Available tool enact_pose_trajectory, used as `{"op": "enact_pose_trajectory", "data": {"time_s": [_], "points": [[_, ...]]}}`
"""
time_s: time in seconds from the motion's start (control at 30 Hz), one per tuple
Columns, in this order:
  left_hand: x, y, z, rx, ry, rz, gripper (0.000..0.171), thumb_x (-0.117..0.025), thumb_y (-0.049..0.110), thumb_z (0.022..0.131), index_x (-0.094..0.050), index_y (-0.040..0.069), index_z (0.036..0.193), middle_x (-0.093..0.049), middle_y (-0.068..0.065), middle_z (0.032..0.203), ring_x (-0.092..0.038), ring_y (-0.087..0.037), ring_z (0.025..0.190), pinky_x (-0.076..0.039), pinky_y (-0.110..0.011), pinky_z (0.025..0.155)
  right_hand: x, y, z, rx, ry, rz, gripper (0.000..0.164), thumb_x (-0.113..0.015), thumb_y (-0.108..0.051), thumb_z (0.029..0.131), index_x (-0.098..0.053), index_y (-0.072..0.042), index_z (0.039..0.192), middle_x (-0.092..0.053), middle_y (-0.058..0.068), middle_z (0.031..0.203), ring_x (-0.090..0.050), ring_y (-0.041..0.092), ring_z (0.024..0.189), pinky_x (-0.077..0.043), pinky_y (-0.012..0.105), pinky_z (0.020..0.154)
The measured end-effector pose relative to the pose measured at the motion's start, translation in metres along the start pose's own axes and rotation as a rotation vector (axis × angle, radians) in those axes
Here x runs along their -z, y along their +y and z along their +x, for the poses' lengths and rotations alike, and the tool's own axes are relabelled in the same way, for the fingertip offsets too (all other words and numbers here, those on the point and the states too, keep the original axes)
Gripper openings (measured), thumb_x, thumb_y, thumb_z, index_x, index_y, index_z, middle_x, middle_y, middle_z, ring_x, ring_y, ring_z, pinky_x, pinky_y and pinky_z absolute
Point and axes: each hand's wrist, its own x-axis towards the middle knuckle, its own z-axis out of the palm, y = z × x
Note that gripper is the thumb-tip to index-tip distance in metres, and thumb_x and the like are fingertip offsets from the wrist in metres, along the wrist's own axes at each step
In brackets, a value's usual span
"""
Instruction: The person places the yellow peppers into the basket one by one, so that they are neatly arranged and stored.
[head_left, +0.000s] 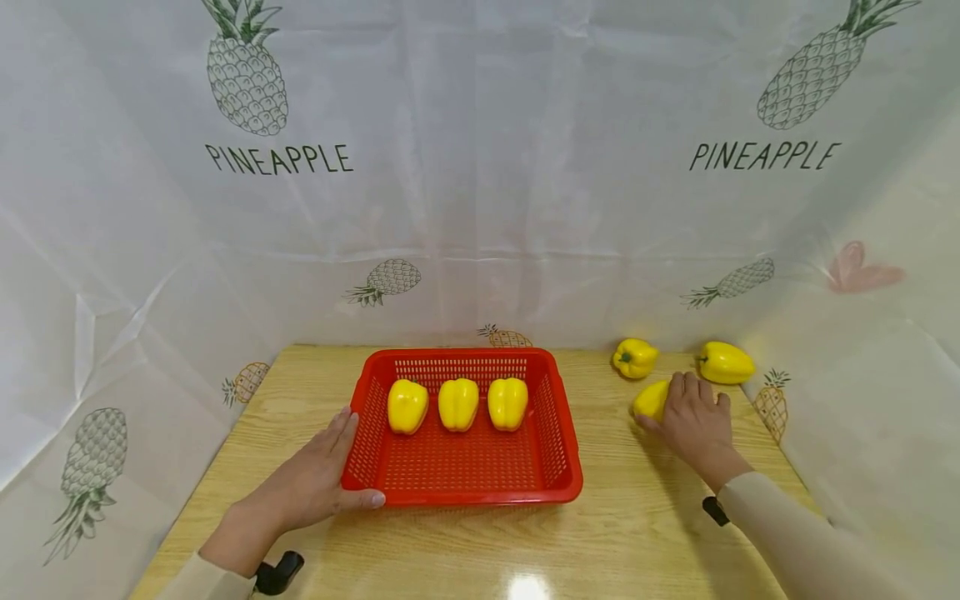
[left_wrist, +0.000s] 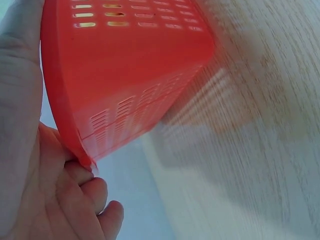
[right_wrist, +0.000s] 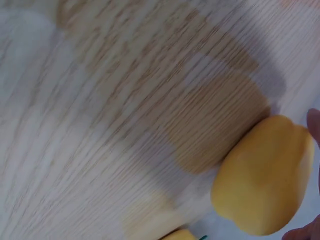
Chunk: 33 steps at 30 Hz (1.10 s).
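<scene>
In the head view, the left hand (head_left: 311, 477) holds the near left corner of a red basket (head_left: 472, 499), thumb on the rim and fingers along the left wall; the basket stands on the wooden table (head_left: 622, 525), left of its middle. Inside, three yellow peppers (head_left: 458, 406) make a row toward the far wall. Near the table's right edge, the right hand (head_left: 697, 425) grips a further pepper (head_left: 650, 400) between thumb and fingers. Beyond it, one loose pepper (head_left: 636, 358) lies by the far edge and another (head_left: 726, 363) at the far right corner. The left wrist view shows fingertips curled at the basket's rim. In the right wrist view, a fingertip meets the gripped pepper's end; whether it is off the table I cannot tell.
</scene>
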Motion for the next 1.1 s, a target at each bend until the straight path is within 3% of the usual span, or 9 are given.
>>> {"op": "enact_pose_trajectory", "data": {"time_s": [0.2, 0.3, 0.37, 0.5, 0.7, 0.8, 0.97, 1.1], "points": [[-0.001, -0.002, 0.001, -0.008, 0.013, 0.011, 0.136, -0.059, 0.090, 0.082, -0.019, -0.011, 0.163, -0.017, -0.032, 0.172, -0.032, -0.054, 0.153, -0.037, -0.065, 0.120, -0.003, -0.005, 0.004, -0.057, -0.027, -0.025, 0.092, -0.073, -0.067, 0.089, -0.042, 0.018, 0.106, -0.052, 0.033, 0.097, -0.051, 0.050, 0.091, -0.044, 0.067, 0.074], [-0.001, -0.001, 0.001, 0.001, 0.005, -0.001, 0.136, -0.059, 0.090, 0.081, -0.018, -0.010, 0.164, -0.016, -0.031, 0.172, -0.032, -0.055, 0.153, -0.037, -0.065, 0.120, -0.003, -0.008, 0.006, -0.077, -0.072, -0.034, 0.087, -0.069, -0.067, 0.092, -0.042, 0.016, 0.098, -0.049, 0.028, 0.087, -0.050, 0.047, 0.085, -0.044, 0.066, 0.073], [-0.001, 0.000, 0.001, 0.007, -0.004, -0.007, 0.137, -0.058, 0.091, 0.081, -0.017, -0.009, 0.164, -0.014, -0.031, 0.173, -0.032, -0.056, 0.152, -0.038, -0.065, 0.119, -0.003, -0.008, 0.007, -0.088, -0.108, -0.030, 0.085, -0.067, -0.066, 0.094, -0.044, 0.016, 0.099, -0.050, 0.029, 0.088, -0.050, 0.047, 0.087, -0.043, 0.067, 0.074], [0.000, 0.001, 0.000, 0.012, -0.013, -0.015, 0.137, -0.058, 0.091, 0.081, -0.015, -0.009, 0.165, -0.013, -0.030, 0.173, -0.032, -0.056, 0.152, -0.039, -0.065, 0.118, 0.000, -0.009, 0.007, -0.088, -0.181, 0.023, 0.084, -0.068, -0.059, 0.096, -0.045, 0.019, 0.118, -0.052, 0.035, 0.105, -0.050, 0.053, 0.098, -0.043, 0.070, 0.078], [-0.002, -0.001, 0.000, 0.012, -0.006, -0.017, 0.133, -0.065, 0.083, 0.083, -0.015, -0.009, 0.165, -0.013, -0.030, 0.173, -0.032, -0.055, 0.152, -0.039, -0.065, 0.119, 0.006, -0.010, 0.007, -0.065, -0.275, 0.121, 0.089, -0.078, -0.040, 0.093, -0.030, 0.012, 0.147, -0.041, 0.041, 0.138, -0.041, 0.063, 0.121, -0.040, 0.075, 0.088], [-0.002, -0.002, 0.001, 0.017, -0.010, -0.025, 0.133, -0.067, 0.082, 0.083, -0.014, -0.009, 0.165, -0.012, -0.029, 0.174, -0.032, -0.055, 0.152, -0.039, -0.065, 0.119, 0.008, -0.010, 0.008, -0.043, -0.288, 0.109, 0.092, -0.080, -0.039, 0.091, -0.029, 0.012, 0.148, -0.041, 0.042, 0.136, -0.043, 0.063, 0.119, -0.041, 0.074, 0.087], [-0.002, -0.002, 0.001, 0.023, -0.023, -0.035, 0.138, -0.061, 0.089, 0.081, -0.012, -0.008, 0.166, -0.009, -0.028, 0.174, -0.029, -0.054, 0.154, -0.037, -0.065, 0.120, 0.006, -0.008, 0.008, -0.024, -0.282, 0.086, 0.085, -0.079, -0.042, 0.091, -0.033, 0.013, 0.136, -0.049, 0.038, 0.121, -0.050, 0.058, 0.105, -0.044, 0.068, 0.079], [-0.002, -0.002, 0.002, 0.023, -0.024, -0.030, 0.137, -0.060, 0.089, 0.081, -0.012, -0.008, 0.166, -0.010, -0.028, 0.174, -0.029, -0.054, 0.154, -0.037, -0.064, 0.120, 0.002, -0.007, 0.010, -0.038, -0.286, 0.090, 0.088, -0.078, -0.045, 0.091, -0.033, 0.015, 0.136, -0.051, 0.037, 0.124, -0.051, 0.056, 0.106, -0.045, 0.069, 0.081]]}}
